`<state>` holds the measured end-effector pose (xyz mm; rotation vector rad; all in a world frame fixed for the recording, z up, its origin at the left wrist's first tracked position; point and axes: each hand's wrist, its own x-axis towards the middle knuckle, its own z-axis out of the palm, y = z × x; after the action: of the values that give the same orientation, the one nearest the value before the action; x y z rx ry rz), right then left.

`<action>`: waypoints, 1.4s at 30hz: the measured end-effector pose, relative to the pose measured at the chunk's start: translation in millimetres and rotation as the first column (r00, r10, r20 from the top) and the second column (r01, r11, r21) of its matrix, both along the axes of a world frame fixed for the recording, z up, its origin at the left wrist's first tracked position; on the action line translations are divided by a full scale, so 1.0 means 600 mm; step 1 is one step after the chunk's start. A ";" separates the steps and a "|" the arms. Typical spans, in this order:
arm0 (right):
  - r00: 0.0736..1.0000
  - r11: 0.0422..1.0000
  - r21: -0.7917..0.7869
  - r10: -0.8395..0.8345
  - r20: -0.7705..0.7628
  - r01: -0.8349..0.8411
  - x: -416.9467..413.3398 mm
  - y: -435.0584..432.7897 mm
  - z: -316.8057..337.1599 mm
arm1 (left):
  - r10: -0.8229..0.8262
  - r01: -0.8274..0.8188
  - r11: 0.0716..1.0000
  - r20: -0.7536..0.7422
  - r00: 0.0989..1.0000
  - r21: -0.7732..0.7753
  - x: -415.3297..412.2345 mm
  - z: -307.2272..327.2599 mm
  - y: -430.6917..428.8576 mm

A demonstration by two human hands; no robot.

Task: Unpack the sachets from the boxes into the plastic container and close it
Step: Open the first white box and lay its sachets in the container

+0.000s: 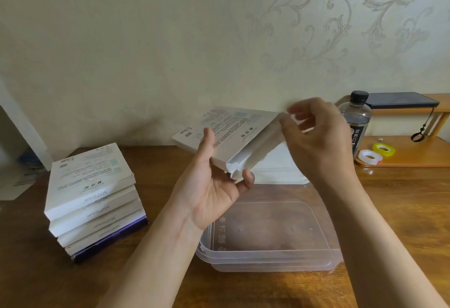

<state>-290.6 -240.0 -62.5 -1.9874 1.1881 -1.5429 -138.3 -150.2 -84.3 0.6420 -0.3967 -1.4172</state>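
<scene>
A stack of boxes (93, 200) sits on the bench (48, 271). The left hand (214, 195) has its grip clamped on a white box (233, 135), tilted above the clear plastic container (267, 255). The right hand (316, 137) pinches the box's upper corner.

Single head cam, wide-angle, pitched forward and down over the table (401, 210), facing the wall (121, 40). Sits close: work area within arm's reach.

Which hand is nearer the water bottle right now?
Right. The right hand pinches the flap of the box, just left of the water bottle; the left hand grips the box's lower edge, farther left.
</scene>
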 end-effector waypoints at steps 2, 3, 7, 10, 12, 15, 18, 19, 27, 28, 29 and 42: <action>0.996 0.997 -0.075 0.026 -0.089 -0.032 0.006 0.022 0.014 | 0.066 -0.066 0.998 0.028 0.997 -0.003 0.000 -0.003 -0.002; 0.987 0.993 -0.060 0.088 -0.137 -0.097 0.009 0.030 0.018 | 0.093 -0.092 0.996 0.033 0.995 -0.004 0.000 -0.004 -0.004; 0.905 0.928 0.083 0.372 -0.207 -0.363 0.020 0.049 0.019 | 0.136 -0.137 0.990 0.058 0.989 0.015 0.002 -0.006 -0.008; 0.841 0.865 0.155 0.500 -0.205 -0.477 0.027 0.054 0.013 | 0.162 -0.162 0.987 0.047 0.986 0.010 0.000 -0.008 -0.008; 0.810 0.829 0.207 0.554 -0.193 -0.519 0.031 0.055 0.009 | 0.186 -0.186 0.983 0.028 0.982 -0.002 -0.002 -0.008 -0.007; 0.776 0.782 0.257 0.612 -0.149 -0.568 0.033 0.057 0.009 | 0.201 -0.201 0.979 0.010 0.980 -0.031 -0.004 -0.007 -0.007; 0.786 0.786 0.255 0.605 -0.127 -0.564 0.040 0.065 0.006 | 0.236 -0.235 0.971 0.006 0.972 -0.031 -0.006 -0.006 -0.007; 0.799 0.800 0.236 0.588 -0.122 -0.552 0.045 0.068 0.004 | 0.251 -0.251 0.967 -0.002 0.968 -0.031 -0.004 -0.007 -0.007; 0.892 0.899 0.080 0.438 -0.115 -0.431 0.070 0.083 -0.010 | 0.228 -0.232 0.968 -0.059 0.972 -0.097 0.000 -0.015 -0.008; 0.887 0.891 0.103 0.452 -0.094 -0.443 0.069 0.083 -0.008 | 0.226 -0.235 0.966 -0.090 0.970 -0.106 0.001 -0.015 -0.007; 0.882 0.879 0.134 0.468 -0.063 -0.457 0.065 0.081 -0.006 | 0.230 -0.243 0.964 -0.119 0.966 -0.110 0.003 -0.016 -0.005; 0.768 0.663 0.396 0.593 0.240 -0.635 0.000 0.034 0.020 | 0.198 -0.185 0.948 0.023 0.980 -0.258 0.000 -0.017 -0.003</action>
<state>-290.5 -219.5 -50.7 -1.7076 0.6334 -0.8826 -138.2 -152.1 -94.3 0.4914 -0.5310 -1.1439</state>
